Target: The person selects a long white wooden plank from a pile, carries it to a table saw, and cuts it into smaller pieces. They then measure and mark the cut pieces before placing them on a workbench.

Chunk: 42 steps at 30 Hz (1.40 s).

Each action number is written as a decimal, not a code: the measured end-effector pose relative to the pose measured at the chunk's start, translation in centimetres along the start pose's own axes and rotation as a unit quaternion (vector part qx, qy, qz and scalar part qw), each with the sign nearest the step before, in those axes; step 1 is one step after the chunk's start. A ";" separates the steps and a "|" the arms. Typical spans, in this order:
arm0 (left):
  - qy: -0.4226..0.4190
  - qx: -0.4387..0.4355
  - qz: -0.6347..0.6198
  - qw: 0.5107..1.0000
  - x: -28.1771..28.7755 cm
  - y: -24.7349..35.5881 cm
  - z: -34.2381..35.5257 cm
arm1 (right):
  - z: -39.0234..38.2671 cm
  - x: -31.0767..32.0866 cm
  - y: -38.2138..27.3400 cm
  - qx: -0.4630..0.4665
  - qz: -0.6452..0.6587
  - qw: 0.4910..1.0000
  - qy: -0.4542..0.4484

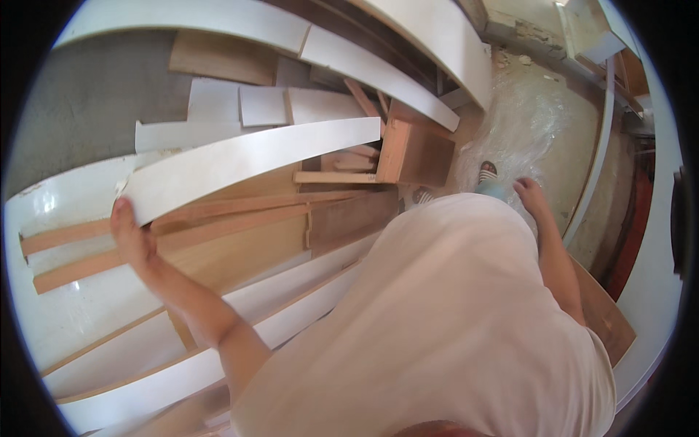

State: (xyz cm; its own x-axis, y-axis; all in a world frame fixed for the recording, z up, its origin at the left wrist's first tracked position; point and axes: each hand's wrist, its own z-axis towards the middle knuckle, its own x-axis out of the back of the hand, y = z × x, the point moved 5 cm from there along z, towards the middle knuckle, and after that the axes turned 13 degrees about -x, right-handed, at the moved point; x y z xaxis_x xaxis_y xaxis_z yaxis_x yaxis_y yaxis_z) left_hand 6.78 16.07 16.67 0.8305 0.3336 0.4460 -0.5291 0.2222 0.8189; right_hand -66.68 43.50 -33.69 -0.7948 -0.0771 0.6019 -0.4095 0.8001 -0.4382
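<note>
- White board (255,156): long laminated strip, lying across the top of the pile, near end at the left hand (131,233).
- Left hand: fingers wrapped on the board's end, thumb under the edge. Gripping at the end likely gives leverage to lift or slide it off the stack.
- Right hand (531,197): hangs free by the hip, fingers loosely curled, holding nothing.
- Pile (240,240): mixed offcuts, white-faced panels and bare wood strips, overlapping at odd angles; looks dumped rather than stacked.
- Small wooden box (415,149) sits tilted among the strips, behind the board's far end.
- Floor (87,95): grey concrete at upper left; to the right, a sheet of clear plastic (524,116) over pale floor.
- One sandalled foot (488,172) stands at the plastic's edge.
- More white panels (451,44) lean along the top; room looks like a fit-out site.
</note>
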 end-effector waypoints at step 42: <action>0.024 0.322 -0.581 0.747 -59.1 -6.2 -22.9 | 5.8 46.5 -4.5 0.236 0.864 0.437 0.083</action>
State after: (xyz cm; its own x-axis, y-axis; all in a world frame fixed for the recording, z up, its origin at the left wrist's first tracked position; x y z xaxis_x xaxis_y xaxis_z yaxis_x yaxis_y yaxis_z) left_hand -43.05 15.90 -23.02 0.6491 0.2939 -0.7016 0.7501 -0.0942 0.6546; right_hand -104.36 32.81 -7.62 -0.0740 0.4754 -0.8767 0.6594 -0.6362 -0.4006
